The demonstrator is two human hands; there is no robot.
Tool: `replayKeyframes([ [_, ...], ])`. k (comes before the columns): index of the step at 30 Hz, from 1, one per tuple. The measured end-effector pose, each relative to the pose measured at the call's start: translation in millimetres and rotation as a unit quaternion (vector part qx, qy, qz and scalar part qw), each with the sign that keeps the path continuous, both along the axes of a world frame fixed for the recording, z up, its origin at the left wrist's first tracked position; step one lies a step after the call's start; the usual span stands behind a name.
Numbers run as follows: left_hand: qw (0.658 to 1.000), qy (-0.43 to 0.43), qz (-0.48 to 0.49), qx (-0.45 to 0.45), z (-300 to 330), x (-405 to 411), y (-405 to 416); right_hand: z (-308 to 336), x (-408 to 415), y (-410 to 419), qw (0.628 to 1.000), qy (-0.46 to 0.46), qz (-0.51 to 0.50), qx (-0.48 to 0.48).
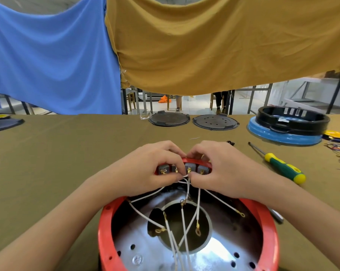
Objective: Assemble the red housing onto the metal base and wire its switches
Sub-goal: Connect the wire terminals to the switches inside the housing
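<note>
Behind our workbench hang two big draped cloths, a blue one and a mustard one, and the table itself is covered in olive-brown fabric. Closest to us, at the lower edge of our view, sits the red housing, its ring fitted around the shiny metal base, whose perforated floor has a large round opening in the middle. At the far right of the table we see a black plastic ring resting on a blue round part, and along the far edge two dark round plates lie side by side. A green-and-yellow screwdriver lies to our right, apart from the housing. Our left hand and right hand meet at the far wall of the housing, over the row of grey switches with brass terminals. Both hands have curled fingers: the left grips the switch block, and the right pinches a wire end at a terminal while its fingers hook over the red rim. White wires with brass ring lugs trail from the switches down across the metal base toward us.
</note>
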State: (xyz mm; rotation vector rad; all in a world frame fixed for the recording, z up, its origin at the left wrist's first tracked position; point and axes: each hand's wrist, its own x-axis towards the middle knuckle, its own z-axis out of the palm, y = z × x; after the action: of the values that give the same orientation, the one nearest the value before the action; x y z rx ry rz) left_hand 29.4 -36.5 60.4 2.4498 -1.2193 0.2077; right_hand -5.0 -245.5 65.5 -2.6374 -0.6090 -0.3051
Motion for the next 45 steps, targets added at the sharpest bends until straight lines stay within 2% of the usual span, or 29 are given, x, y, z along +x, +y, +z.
replayKeyframes([
  [8, 1.0, -0.002, 0.002, -0.011, 0.8, -1.6, -0.9, -2.7, -0.1, 1.0, 1.0, -0.012, -0.001, -0.011],
  [13, 0.996, 0.006, 0.027, -0.08, 2.8, -5.7, 0.5, -3.4, -2.5, 0.0, 0.999, -0.016, 0.032, 0.018],
  [19, 0.996, -0.024, 0.066, -0.055, 2.4, -6.4, 1.2, -4.4, -1.1, -1.2, 0.998, -0.006, 0.056, -0.005],
  [24, 0.997, -0.005, 0.047, -0.055, 3.1, -6.2, 0.2, -5.2, 1.6, -1.2, 0.997, 0.005, 0.072, -0.026],
  [32, 0.998, 0.031, 0.005, -0.05, 3.6, -4.6, 3.6, -2.4, 2.2, -2.2, 0.995, 0.033, 0.093, -0.003],
  [45, 0.997, 0.036, 0.028, -0.064, 4.6, -6.0, 2.9, -2.6, 1.9, -1.2, 0.997, 0.013, 0.074, 0.036],
])
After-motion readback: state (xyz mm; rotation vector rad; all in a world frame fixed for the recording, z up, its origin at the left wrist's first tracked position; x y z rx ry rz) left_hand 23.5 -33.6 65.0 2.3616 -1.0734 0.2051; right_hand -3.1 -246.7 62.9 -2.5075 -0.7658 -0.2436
